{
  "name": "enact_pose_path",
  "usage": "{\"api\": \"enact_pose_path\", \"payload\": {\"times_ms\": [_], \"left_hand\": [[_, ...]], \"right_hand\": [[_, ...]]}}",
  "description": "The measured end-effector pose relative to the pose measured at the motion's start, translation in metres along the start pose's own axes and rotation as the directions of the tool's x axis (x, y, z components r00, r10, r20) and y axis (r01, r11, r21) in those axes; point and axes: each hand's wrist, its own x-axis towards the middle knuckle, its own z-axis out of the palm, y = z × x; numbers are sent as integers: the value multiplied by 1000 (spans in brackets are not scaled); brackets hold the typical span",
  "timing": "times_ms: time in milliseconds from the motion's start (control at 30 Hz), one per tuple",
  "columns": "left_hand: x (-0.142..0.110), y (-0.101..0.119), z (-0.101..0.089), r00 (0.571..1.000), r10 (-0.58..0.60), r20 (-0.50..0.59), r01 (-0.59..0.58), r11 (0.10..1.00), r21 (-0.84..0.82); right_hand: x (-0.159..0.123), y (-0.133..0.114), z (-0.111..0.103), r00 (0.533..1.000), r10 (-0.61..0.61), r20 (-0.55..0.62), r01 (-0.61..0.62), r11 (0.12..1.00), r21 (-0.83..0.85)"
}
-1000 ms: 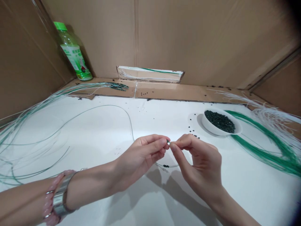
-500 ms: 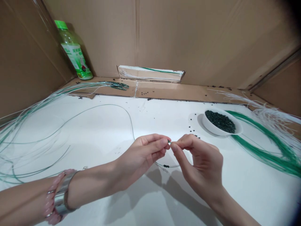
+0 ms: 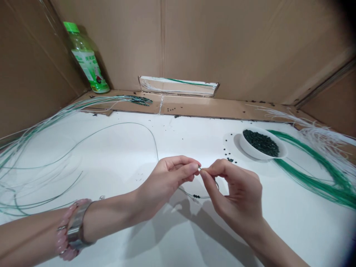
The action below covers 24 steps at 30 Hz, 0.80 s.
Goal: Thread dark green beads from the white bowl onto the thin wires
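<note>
My left hand (image 3: 174, 176) and my right hand (image 3: 236, 191) meet fingertip to fingertip above the white tabletop. Each pinches with thumb and forefinger at a thin green cord (image 3: 155, 142), a short bit of which shows between them. The cord runs from the left in a wide curve, passes behind my left hand and loops below both hands. Several small black beads (image 3: 196, 196) sit together on that loop. Whatever lies inside the fingertips is hidden. A pink bead bracelet and a silver bangle circle my left wrist.
A white bowl (image 3: 282, 150) of dark beads stands at the right, with loose beads (image 3: 230, 160) beside it. Green cords (image 3: 330, 178) and white cords (image 3: 319, 135) lie further right. At left are more cords (image 3: 41, 118) and a green bottle (image 3: 90, 70). Cardboard walls (image 3: 222, 44) enclose the table.
Both hands stay nearly in place, fingertips still together. The cord loop below them has shifted slightly, and more of it shows beside the right thumb.
</note>
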Motion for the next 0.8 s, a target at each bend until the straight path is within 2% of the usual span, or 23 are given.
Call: {"api": "enact_pose_path", "payload": {"times_ms": [133, 267, 400, 600, 800], "left_hand": [[2, -1, -5, 995, 95, 27, -98, 985, 141], [3, 1, -6, 990, 136, 33, -140, 970, 196], [3, 3, -6, 982, 180, 54, -188, 959, 214], [6, 5, -7, 972, 217, 89, -231, 947, 224], [7, 3, -7, 975, 213, 61, -221, 956, 194]], "right_hand": [[0, -1, -1, 999, 35, 3, -36, 999, 35], [-1, -2, -2, 997, 71, 22, -72, 993, 94], [-1, -2, -2, 995, 90, 32, -93, 989, 116], [1, -3, -3, 999, 35, 14, -36, 998, 42], [-2, 1, 0, 995, 104, 0, -103, 988, 119]]}}
